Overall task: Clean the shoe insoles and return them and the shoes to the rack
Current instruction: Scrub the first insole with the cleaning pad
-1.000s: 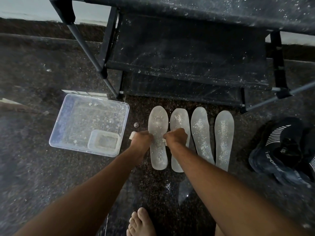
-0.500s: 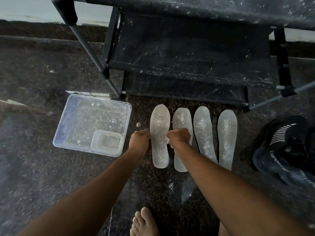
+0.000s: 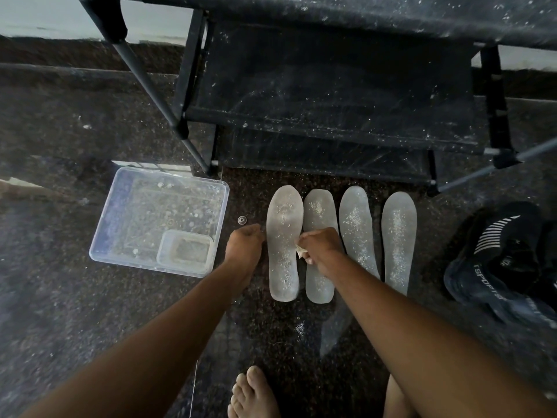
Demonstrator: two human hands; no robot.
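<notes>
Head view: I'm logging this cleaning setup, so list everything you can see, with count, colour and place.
insoles: four, pale grey, speckled with powder, side by side on the floor before the rack
shoe rack: one, black, dusty, top of view
plastic tub: one, clear, floor left of the insoles
small container: one, clear, inside the tub's near right corner
small round object: one, grey, floor between tub and insoles
shoes: dark with white stripes, right edge, count unclear
cloth: one, pale, in the right hand
left hand: beside the leftmost insole
right hand: grips the cloth
bare foot: bottom edge
</notes>
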